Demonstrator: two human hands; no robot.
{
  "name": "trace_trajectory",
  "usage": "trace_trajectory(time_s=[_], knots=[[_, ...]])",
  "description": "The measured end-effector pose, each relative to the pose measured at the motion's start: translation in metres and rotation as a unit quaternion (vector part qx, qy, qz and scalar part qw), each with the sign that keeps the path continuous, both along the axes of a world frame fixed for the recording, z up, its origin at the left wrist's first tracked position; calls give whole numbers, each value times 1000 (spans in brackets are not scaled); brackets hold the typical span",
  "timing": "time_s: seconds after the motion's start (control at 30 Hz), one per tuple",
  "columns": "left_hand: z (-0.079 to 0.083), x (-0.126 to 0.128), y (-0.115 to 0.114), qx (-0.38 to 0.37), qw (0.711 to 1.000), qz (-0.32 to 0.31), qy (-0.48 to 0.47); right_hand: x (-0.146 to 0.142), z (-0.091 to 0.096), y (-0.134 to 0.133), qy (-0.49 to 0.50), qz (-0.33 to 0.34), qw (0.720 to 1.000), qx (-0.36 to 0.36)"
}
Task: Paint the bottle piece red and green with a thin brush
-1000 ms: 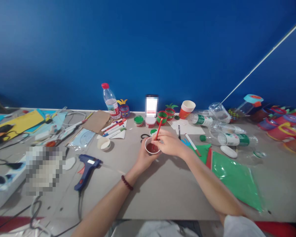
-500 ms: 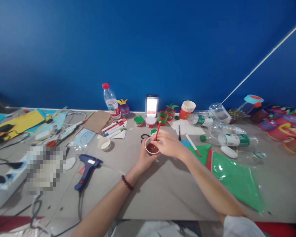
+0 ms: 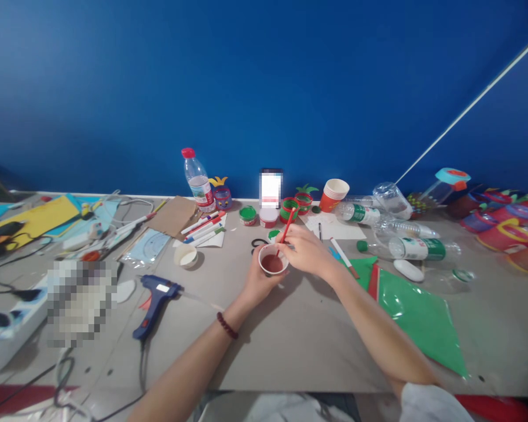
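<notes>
My left hand [image 3: 257,275] is wrapped round a small white paper cup [image 3: 261,255] and holds it tilted slightly toward me over the table. Reddish-brown liquid [image 3: 273,263] lies in the bottom of the cup. Pinched in the fingers of my right hand [image 3: 304,251] is a slim red stick [image 3: 287,226]. Its lower end dips inside the far right of the cup, and its upper end leans to the right. A pair of black-handled scissors [image 3: 259,241] lies just behind the cup, mostly hidden.
A blue glue gun [image 3: 155,303] lies left of my forearm, near a white cup [image 3: 186,256]. Markers [image 3: 206,227], a bottle [image 3: 199,184], a phone [image 3: 271,189] and stacked cups [image 3: 334,195] line the back. Green sheets [image 3: 418,316] and plastic bottles [image 3: 418,248] lie right.
My right hand has moved slightly right and up with the red stick, which now leans further right. More of the liquid shows. The left hand and cup have hardly moved.
</notes>
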State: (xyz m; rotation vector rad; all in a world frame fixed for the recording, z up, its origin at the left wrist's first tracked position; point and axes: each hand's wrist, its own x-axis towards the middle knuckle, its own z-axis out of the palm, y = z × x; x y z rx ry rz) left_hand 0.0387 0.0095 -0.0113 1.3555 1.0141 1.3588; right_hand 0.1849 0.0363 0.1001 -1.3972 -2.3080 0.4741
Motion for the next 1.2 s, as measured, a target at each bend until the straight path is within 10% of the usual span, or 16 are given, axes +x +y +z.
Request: trace_trajectory(time_s=[1.2], knots=[[-6, -1, -2, -51, 998, 22, 18, 37, 23, -15, 262, -46, 956, -121]])
